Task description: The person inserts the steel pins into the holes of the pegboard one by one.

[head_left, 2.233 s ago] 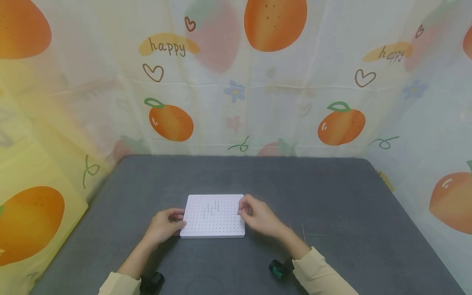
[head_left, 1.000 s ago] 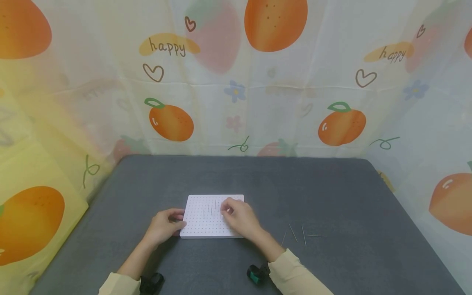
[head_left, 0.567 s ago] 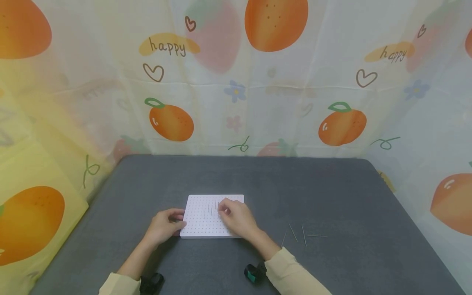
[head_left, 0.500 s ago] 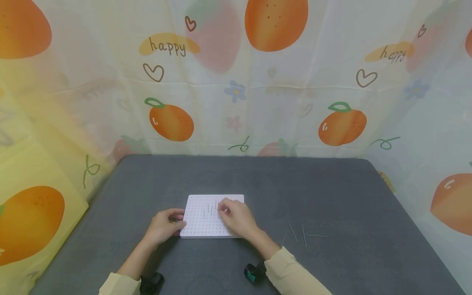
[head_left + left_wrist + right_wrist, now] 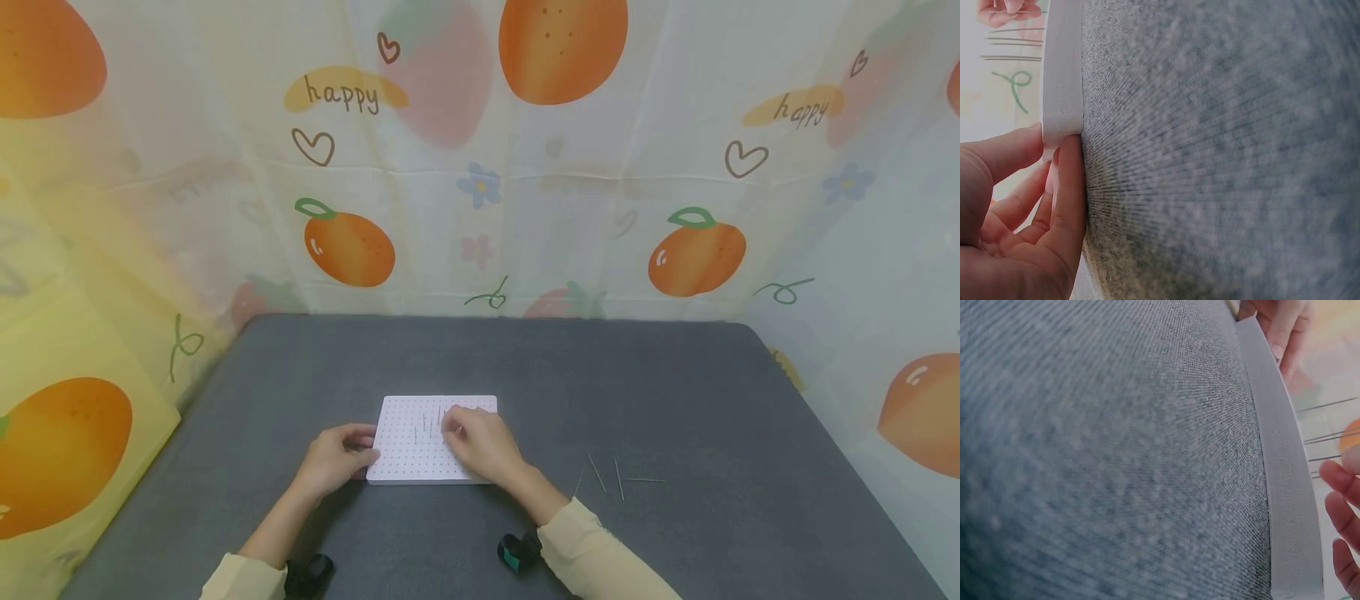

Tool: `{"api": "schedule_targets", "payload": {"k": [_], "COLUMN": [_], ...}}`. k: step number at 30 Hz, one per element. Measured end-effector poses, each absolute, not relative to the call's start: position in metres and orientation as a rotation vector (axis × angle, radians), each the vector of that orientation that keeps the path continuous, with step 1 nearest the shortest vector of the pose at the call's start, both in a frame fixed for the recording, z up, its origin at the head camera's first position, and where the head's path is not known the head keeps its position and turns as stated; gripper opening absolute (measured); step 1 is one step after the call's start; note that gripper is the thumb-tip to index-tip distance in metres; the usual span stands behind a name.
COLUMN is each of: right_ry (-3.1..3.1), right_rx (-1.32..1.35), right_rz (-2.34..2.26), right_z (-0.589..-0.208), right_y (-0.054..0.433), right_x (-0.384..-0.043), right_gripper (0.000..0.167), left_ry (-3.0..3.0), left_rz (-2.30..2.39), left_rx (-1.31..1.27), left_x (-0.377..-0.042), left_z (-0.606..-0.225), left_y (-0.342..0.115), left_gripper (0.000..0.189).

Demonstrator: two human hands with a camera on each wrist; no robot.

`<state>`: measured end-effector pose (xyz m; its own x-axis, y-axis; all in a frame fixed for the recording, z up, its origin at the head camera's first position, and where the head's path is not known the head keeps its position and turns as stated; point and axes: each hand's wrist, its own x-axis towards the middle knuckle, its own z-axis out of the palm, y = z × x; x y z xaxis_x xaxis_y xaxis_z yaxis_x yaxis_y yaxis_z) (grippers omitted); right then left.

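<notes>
A white pegboard (image 5: 420, 467) full of small holes lies flat on the table. My left hand (image 5: 341, 457) grips its left edge; the left wrist view shows the thumb (image 5: 1019, 150) on the top face and a finger against the side. Several thin metal pins (image 5: 423, 422) stand upright in the board's middle. Just right of them, my right hand (image 5: 483, 442) pinches another thin pin (image 5: 1013, 12) upright, low over the board. In the right wrist view its fingers (image 5: 1342, 515) are curled beside the standing pins (image 5: 1329, 435).
On the dark grey table (image 5: 712, 400), several loose metal pins (image 5: 618, 479) lie right of the board, near my right forearm. Black wrist cameras (image 5: 517, 552) hang under both wrists. A curtain (image 5: 555, 217) printed with fruit hangs behind the table.
My right hand has moved left from the board's right edge to beside the standing pins, then stayed nearly still. Its forearm has uncovered more of the loose pins. My left hand has not moved.
</notes>
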<state>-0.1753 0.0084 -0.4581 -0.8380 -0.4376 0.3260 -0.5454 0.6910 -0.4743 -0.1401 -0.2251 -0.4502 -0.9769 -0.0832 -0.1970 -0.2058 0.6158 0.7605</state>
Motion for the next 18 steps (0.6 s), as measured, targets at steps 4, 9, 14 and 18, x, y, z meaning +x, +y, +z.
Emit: {"api": "schedule_targets", "payload": {"k": [4,9,14,18], "right_ry": [-2.71,-2.702,-2.712,-2.729], "right_rx": [0.808,0.837,0.873,0.882], "right_rz": [0.836,0.824,0.805,0.811], "right_z": [-0.4578,-0.4586,-0.4609,-0.4609], "right_y": [0.0081,0.009,0.011,0.0144], "right_x": [-0.1757,-0.1767,-0.1777,-0.1776], "right_gripper": [0.006,0.005,0.005,0.008], "left_ry": [2.698,2.702,2.703,2.705], "left_rz": [1.292,1.288,1.301,1.305], "left_rx": [-0.246,-0.252,-0.238,-0.231], "left_x": [-0.1402,-0.1409,-0.1402,-0.1392], "left_z": [-0.4511,-0.4521,-0.4523,-0.452], "left_y": [-0.2253,-0.2251,-0.2255,-0.2256], "left_gripper": [0.042,0.042,0.042,0.042]}}
